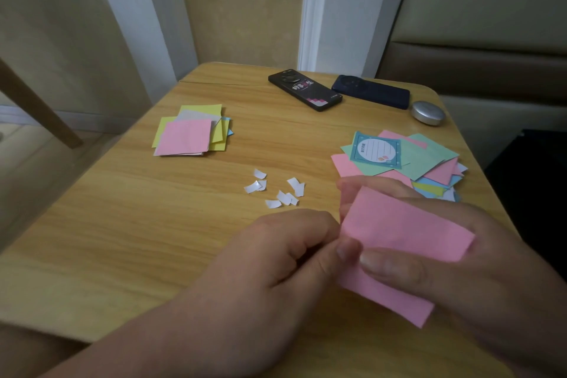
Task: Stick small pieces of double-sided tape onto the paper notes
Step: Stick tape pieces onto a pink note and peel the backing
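A pink paper note (pixel 402 228) is held above the table's near right part, bent over my right hand (pixel 466 267), whose thumb pins it from below and whose fingers show behind its far edge. My left hand (pixel 276 258) has its fingers curled and its thumb and fingertips meet at the note's left edge; whether a tape piece is between them is hidden. Several small white tape pieces (pixel 279 190) lie scattered on the table just beyond my hands. A stack of pink, yellow and grey notes (pixel 190 132) lies at the left. A spread pile of mixed notes (pixel 408 159) lies at the right.
The wooden table (pixel 153 224) has rounded far corners. Two dark phones (pixel 303 89) (pixel 371 91) lie at its far edge, with a round silver tin (pixel 428 113) beside them at the right. A printed blue card (pixel 376 150) tops the right pile.
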The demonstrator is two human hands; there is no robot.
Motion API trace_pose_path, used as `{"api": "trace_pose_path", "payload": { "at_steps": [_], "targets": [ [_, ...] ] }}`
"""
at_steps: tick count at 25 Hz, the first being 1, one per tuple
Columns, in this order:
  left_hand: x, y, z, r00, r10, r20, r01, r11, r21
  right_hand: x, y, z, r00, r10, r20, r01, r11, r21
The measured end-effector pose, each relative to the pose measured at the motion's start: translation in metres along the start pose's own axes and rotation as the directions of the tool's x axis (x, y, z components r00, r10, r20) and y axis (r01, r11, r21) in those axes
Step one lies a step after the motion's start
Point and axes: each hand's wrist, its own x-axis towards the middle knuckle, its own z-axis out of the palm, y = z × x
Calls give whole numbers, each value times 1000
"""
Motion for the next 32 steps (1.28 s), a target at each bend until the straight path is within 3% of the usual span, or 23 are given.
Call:
{"api": "trace_pose_path", "payload": {
  "at_steps": [2, 5, 10, 15, 23, 32],
  "targets": [
    [0, 1, 0, 1000, -9, -24, 8, 999, -36, 0, -1, 3, 999, -32, -6, 32, 998, 59],
    [-1, 0, 0, 998, -14, -61, 12, 999, -41, 0, 2, 7, 988, -44, -150, 65, 989, 134],
    [-3, 2, 3, 996, -69, -58, 61, 989, -135, -1, -1, 11, 955, -40, -293, 25, 998, -56],
    [-1, 1, 8, 985, -118, -129, 58, 916, -398, -4, 1, 11, 949, -170, -265, 135, 980, -146],
    [0, -2, 8, 981, -4, -196, -34, 981, -190, 2, 13, 14, 884, -396, -246, 317, 898, -306],
    [-2, -3, 10, 983, -7, -184, -48, 955, -291, 5, 20, 18, 893, -410, -187, 378, 908, -182]
  ]
}}
